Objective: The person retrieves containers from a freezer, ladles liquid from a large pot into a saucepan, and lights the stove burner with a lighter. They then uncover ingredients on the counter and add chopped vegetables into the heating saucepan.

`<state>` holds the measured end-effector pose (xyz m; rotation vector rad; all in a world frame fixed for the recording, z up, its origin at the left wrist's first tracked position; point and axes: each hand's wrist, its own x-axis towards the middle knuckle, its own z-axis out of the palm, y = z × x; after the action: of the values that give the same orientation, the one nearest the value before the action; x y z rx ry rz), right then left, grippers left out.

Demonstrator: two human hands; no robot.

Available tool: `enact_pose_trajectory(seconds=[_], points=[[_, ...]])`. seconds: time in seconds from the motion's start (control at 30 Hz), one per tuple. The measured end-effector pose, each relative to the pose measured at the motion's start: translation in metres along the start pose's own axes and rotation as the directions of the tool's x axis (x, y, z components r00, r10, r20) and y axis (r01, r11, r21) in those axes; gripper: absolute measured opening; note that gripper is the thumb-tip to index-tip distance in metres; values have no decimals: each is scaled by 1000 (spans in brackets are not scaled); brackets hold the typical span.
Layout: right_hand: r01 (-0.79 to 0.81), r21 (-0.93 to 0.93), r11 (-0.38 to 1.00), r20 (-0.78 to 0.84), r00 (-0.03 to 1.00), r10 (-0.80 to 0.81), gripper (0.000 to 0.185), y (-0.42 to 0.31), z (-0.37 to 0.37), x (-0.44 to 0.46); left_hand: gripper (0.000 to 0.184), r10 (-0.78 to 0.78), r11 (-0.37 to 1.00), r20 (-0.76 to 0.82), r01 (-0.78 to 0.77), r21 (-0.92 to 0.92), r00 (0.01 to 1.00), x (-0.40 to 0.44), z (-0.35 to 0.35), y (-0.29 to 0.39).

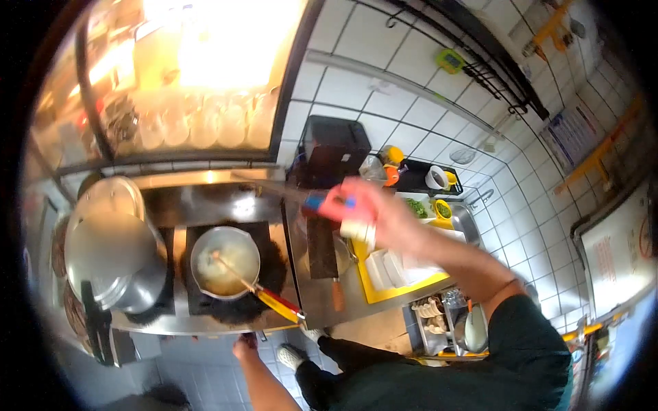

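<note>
My right hand [394, 216], smeared by motion, is closed around what looks like a long-nosed lighter [317, 202], pink-red and blue with a thin metal barrel pointing left over the counter. A small white piece shows below the fingers. Low at the stove's front edge, my left hand [245, 347] is closed on a dark stove knob, mostly hidden by the fingers. Above it, a metal saucepan [226, 238] with pale liquid sits on the burner [271, 274]. Its yellow-and-red handle [277, 305] points toward me, and a wooden-looking utensil [233, 269] rests in it.
A large lidded stockpot [113, 240] stands on the left burner. Right of the stove lie a dark cleaver-like blade with a wooden handle [337, 294] and a yellow tray [370, 288] with white containers. A black box-shaped appliance [336, 147] stands against the tiled wall.
</note>
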<state>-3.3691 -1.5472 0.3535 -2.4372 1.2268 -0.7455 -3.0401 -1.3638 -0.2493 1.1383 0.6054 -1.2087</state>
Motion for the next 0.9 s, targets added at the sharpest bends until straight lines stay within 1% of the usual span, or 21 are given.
enact_pose_trajectory(seconds=[0.03,0.07,0.1,0.13,0.17,0.23,0.33,0.37,0.47,0.57,0.63,0.67,0.7,0.73,0.77,0.8,0.83,0.87,0.9], points=[[-49,-110,993,-107,994,37,61,9,-34,23,14,43,989,-111,-26,146,993,-43,19,14],[-118,-206,971,-213,974,73,57,17,-68,45,18,-7,978,-6,8,206,1000,-31,7,16],[-210,-305,929,-384,920,82,56,26,-94,67,22,-67,987,-10,68,145,998,-22,1,14],[-144,-424,894,-472,878,-82,55,44,-122,90,27,-127,988,-12,128,84,992,-18,2,17],[-190,-458,868,-537,837,-101,55,59,-145,110,27,-127,986,-19,128,103,992,-19,7,19],[-22,-565,825,-517,788,-333,54,82,-181,147,28,-126,983,-44,130,130,991,-25,12,16],[-57,-681,730,-503,761,-409,54,101,-201,188,27,-131,978,-55,138,155,990,-29,10,20],[-75,-656,751,-526,759,-384,53,105,-204,198,27,-151,980,-115,164,111,982,-22,8,20],[-120,-596,794,-578,750,-321,50,116,-208,222,35,-96,948,-10,95,305,995,-14,-3,18],[-181,-584,791,-604,748,-275,50,129,-207,236,36,-75,984,-102,90,154,992,-31,5,16],[-225,-584,780,-605,761,-233,50,146,-204,241,37,-105,980,-44,111,164,994,-30,4,12],[-199,-609,768,-591,760,-271,49,159,-203,244,38,-107,981,-18,109,158,994,-29,5,14],[-167,-627,761,-577,756,-310,49,167,-202,245,40,-30,985,-132,52,166,991,-17,0,7],[-178,-615,768,-572,771,-279,49,174,-201,246,40,-97,993,73,92,68,993,-8,-13,8],[-189,-604,774,-565,787,-248,49,175,-199,245,40,-47,989,-52,53,136,998,-21,0,8],[-192,-604,774,-566,787,-246,49,182,-200,244,31,-119,989,17,117,86,993,-9,-11,8],[-198,-606,770,-566,788,-243,49,187,-199,245,38,-150,988,31,149,30,988,-6,-14,8],[-235,-633,738,-558,799,-224,53,176,-196,241,43,-145,989,-8,145,36,989,-1,-15,6],[-274,-661,699,-551,809,-203,57,161,-194,231,45,-99,986,-52,105,131,994,-11,-10,6]])
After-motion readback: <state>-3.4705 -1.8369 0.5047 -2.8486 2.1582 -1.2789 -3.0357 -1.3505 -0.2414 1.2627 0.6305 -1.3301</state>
